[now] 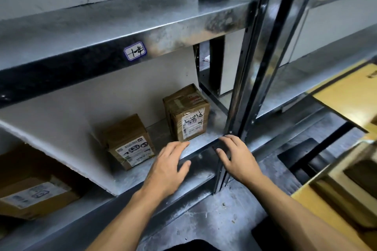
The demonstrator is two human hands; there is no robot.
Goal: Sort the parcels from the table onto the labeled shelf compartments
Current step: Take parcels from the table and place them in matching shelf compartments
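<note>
Left hand [169, 167] and right hand [237, 159], both empty with fingers relaxed, at grey metal shelf [202, 143] lip; tall taped brown cardboard parcel [186, 112] at 12 o'clock may topple if brushed.

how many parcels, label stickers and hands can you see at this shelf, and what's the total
cardboard parcels: 3 (left parcel, middle parcel, right parcel)
label sticker: 1
hands: 2 (left hand, right hand)
total: 6
</note>
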